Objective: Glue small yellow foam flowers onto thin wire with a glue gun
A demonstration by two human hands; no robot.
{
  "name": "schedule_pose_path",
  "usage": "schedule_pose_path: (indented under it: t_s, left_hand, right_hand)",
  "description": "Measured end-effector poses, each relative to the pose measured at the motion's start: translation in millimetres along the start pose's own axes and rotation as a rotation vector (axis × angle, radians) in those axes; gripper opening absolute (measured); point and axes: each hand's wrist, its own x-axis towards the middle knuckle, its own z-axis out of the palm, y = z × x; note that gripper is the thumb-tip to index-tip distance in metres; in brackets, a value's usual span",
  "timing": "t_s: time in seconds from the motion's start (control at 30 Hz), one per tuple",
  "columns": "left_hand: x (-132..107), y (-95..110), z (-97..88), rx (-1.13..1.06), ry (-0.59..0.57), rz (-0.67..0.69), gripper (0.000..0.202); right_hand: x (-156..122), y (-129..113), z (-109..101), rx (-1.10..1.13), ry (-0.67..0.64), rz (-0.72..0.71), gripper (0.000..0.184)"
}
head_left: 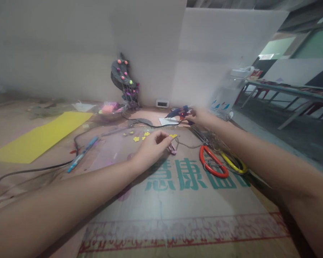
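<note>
My left hand (157, 145) is pinched closed over the middle of the table, holding a small pink piece (173, 149) at its fingertips. A yellow paper flower (173, 136) shows just above that piece, and a thin cord trails off to the right; whether they are joined I cannot tell. Farther back, my right hand (195, 117) is closed at a dark blue hot glue gun (177, 113) with a small red light. Its nozzle points left over a white sheet (168, 121). Small yellow flowers (136, 139) lie left of my left hand.
Red-and-yellow-handled scissors (214, 163) lie under my right forearm. To the left are a yellow sheet (40, 138), a blue pen (83, 153) and a black cable (43, 167). A dark crescent-shaped ornament with pompoms (121, 77) and a small digital display (162, 104) stand at the back wall.
</note>
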Motion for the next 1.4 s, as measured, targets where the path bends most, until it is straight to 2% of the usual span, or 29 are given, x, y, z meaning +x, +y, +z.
schedule_pose_path:
  t_s: [0.1, 0.13, 0.17, 0.27, 0.33, 0.4, 0.57, 0.7, 0.83, 0.97, 1.1, 1.27, 1.4]
  left_hand:
    - [0.1, -1.0, 0.7, -0.021, -0.01, -0.021, 0.015]
    - [0.1, -1.4, 0.7, -0.025, -0.018, -0.015, 0.016]
    - [0.0, -1.7, 0.6, -0.026, -0.027, -0.005, 0.016]
    - [-0.6, -1.4, -0.1, -0.019, -0.04, 0.035, 0.016]
    - [-0.9, -0.2, -0.7, 0.008, -0.028, 0.059, 0.016]
    - [-0.8, 1.5, -0.9, 0.047, 0.004, 0.068, 0.015]
    - [0.6, 4.1, 0.9, 0.069, 0.025, 0.011, 0.012]
    - [0.4, 3.8, 1.9, 0.069, -0.017, -0.052, 0.012]
    - [-2.0, 4.3, 1.9, 0.072, -0.023, -0.045, 0.014]
    - [-3.4, 4.4, 2.1, 0.081, -0.033, -0.047, 0.013]
    - [-2.3, 3.5, 0.9, 0.088, -0.021, -0.047, 0.013]
    - [-0.6, 2.2, -2.0, 0.122, 0.0, 0.01, 0.016]
    - [-1.6, 2.2, -1.5, 0.191, -0.031, -0.001, 0.019]
  right_hand:
    - [-34.3, -10.5, -15.5, -0.163, 0.171, -0.02, 0.031]
    - [-48.3, -17.0, -19.6, -0.143, 0.197, -0.058, 0.03]
    - [-62.8, -24.5, -22.8, -0.081, 0.175, -0.093, 0.032]
    - [-102.3, -48.7, -24.0, 0.123, -0.027, -0.149, 0.041]
    - [-120.1, -61.6, -17.5, 0.251, -0.109, -0.187, 0.031]
    - [-129.5, -70.0, -7.5, 0.363, -0.128, -0.167, 0.026]
    - [-134.1, -74.5, 11.2, 0.626, -0.169, -0.062, 0.027]
    - [-136.3, -69.1, 13.5, 0.789, -0.116, -0.02, 0.023]
    - [-138.1, -66.2, 13.1, 0.961, -0.15, -0.056, 0.035]
    - [-137.2, -66.3, 15.4, 0.981, -0.145, -0.126, 0.039]
    - [-135.1, -65.1, 19.1, 1.03, -0.081, -0.107, 0.022]
    - [-139.7, -71.8, 15.4, 0.805, -0.216, -0.05, 0.024]
    - [-141.9, -75.2, 13.2, 0.743, -0.186, -0.07, 0.02]
